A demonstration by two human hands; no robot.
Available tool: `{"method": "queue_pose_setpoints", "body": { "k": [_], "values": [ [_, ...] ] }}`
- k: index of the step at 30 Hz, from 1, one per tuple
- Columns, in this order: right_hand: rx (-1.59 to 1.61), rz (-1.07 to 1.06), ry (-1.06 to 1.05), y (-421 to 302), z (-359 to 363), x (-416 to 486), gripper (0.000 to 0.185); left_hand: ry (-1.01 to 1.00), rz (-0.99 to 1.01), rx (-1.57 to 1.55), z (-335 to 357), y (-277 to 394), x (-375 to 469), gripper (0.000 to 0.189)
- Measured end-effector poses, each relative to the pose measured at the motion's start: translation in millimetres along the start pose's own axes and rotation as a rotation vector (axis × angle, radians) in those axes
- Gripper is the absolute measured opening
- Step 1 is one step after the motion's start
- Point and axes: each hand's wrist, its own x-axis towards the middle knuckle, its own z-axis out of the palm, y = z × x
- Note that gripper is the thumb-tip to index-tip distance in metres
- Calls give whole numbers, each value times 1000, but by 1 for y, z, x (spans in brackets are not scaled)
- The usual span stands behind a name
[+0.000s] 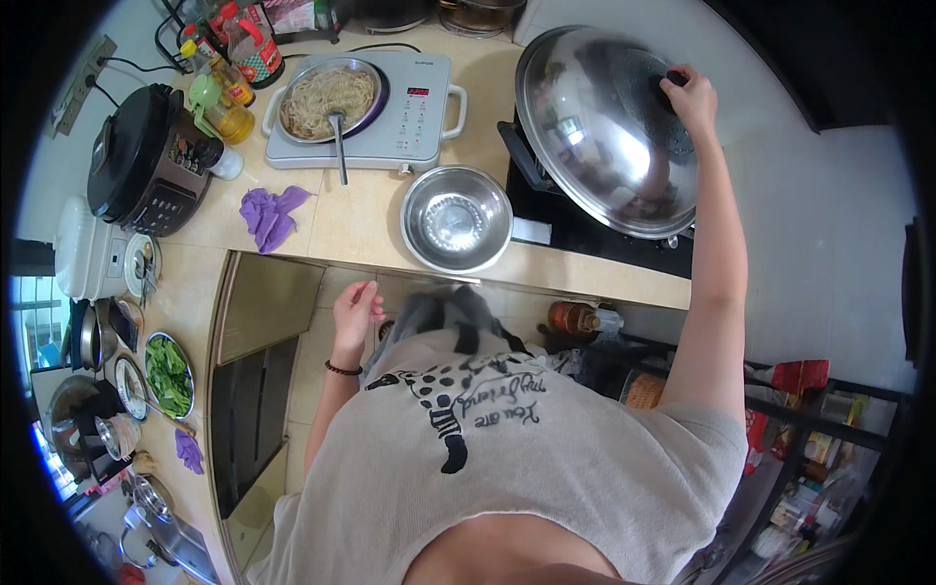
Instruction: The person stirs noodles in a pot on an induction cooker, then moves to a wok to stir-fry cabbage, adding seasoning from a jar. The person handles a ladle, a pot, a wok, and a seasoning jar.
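Observation:
My right hand (689,99) grips the black knob of a large domed steel wok lid (585,139). The lid looks tilted, and water drops show on it near the knob. Beneath it is a dark wok, of which a black side handle (525,155) shows; its contents are hidden. My left hand (358,314) hangs in front of the counter edge, fingers loosely curled, holding nothing that I can see. Between the two hands, an empty stainless steel bowl (456,219) stands at the counter's front edge.
A pan of noodles (329,99) with a metal utensil (338,146) sits on a white electric hotplate (431,95). Left are a purple cloth (272,217), a pressure cooker (150,161), an oil jug (230,117) and a bowl of leafy greens (170,376). A wall (790,190) stands right.

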Motion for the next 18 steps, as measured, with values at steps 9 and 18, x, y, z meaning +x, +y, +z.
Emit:
{"method": "queue_pose_setpoints", "body": {
  "k": [9, 18],
  "values": [
    [-20, -278, 431, -122, -100, -56, 21, 4, 22, 6, -38, -8, -15, 20],
    [-88, -488, 418, -238, -81, -142, 18, 57, 3, -37, -122, -31, -40, 19]
  ]
}}
